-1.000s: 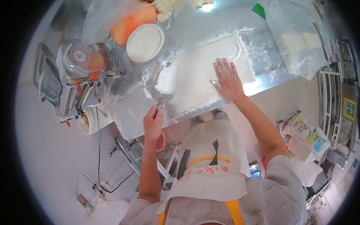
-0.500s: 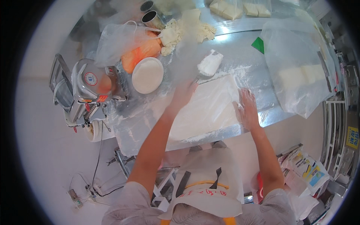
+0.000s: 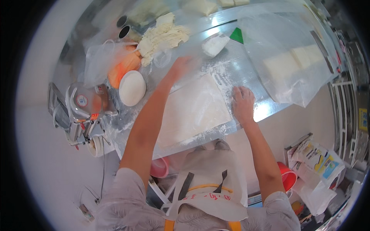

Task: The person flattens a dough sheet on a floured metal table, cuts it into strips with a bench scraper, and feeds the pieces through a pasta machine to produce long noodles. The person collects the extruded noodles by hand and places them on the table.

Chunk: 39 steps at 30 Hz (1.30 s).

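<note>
Head view: the flour scoop point(image 3: 215, 46) has moved far beside the green piece point(image 3: 236, 35), leaving the dough sheet point(image 3: 196, 109) clear; blurred left hand point(image 3: 183, 64), grip unclear; right hand point(image 3: 243, 104), loosely open, empty, right of it.

The dough sheet point(image 3: 196, 109) looked matt, the worktop point(image 3: 239, 73) beneath it glossy metal, the bag point(image 3: 269, 40) right of it translucent plastic.

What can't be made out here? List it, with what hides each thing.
Head view:
- Left hand: fingers and grip, lost to blur.
- Pale sheet: part of its left side, behind the left forearm.
- Bagged blocks: their detail, veiled by the cloudy plastic bag.
- Far pale block: its far side, cut off by the upper edge.
</note>
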Motion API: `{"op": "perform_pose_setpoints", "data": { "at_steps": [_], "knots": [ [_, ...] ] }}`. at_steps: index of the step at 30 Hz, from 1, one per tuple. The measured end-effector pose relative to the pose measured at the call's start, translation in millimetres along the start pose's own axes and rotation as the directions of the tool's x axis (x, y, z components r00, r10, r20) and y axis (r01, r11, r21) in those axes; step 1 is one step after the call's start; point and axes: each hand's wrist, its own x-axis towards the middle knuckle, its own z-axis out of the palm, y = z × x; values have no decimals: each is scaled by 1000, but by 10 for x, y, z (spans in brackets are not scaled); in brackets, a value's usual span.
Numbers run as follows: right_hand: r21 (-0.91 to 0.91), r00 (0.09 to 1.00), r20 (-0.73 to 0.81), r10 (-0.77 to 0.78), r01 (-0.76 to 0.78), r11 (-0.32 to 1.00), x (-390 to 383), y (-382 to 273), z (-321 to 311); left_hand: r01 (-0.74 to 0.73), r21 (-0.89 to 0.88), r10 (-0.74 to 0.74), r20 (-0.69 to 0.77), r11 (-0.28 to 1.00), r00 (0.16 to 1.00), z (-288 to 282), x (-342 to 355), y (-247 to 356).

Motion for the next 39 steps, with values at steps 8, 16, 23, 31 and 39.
{"op": "perform_pose_setpoints", "data": {
  "at_steps": [8,16,23,31,39],
  "knots": [
    [267,968,-139,209,-166,949,106,-255,-209,-79,-29,77,-76,996,994,718,-685,417],
    [938,706,166,688,-329,112,-796,-339,-1719,-216,-254,237,56,943,970,2286,-1781,2038],
    [944,403,14,915,-307,121,-2292,885,-3013,-380,-204,431,475,902,767,4226,-2449,3081],
    [979,37,-83,996,-184,88,-4704,2931,-4547,-9,-30,31,912,999,408,6122,-2265,3108],
    [810,-298,-163,941,-585,-44,-7143,4704,-6065,54,424,-394,779,904,488,6830,-2154,2518]
  ]
}}
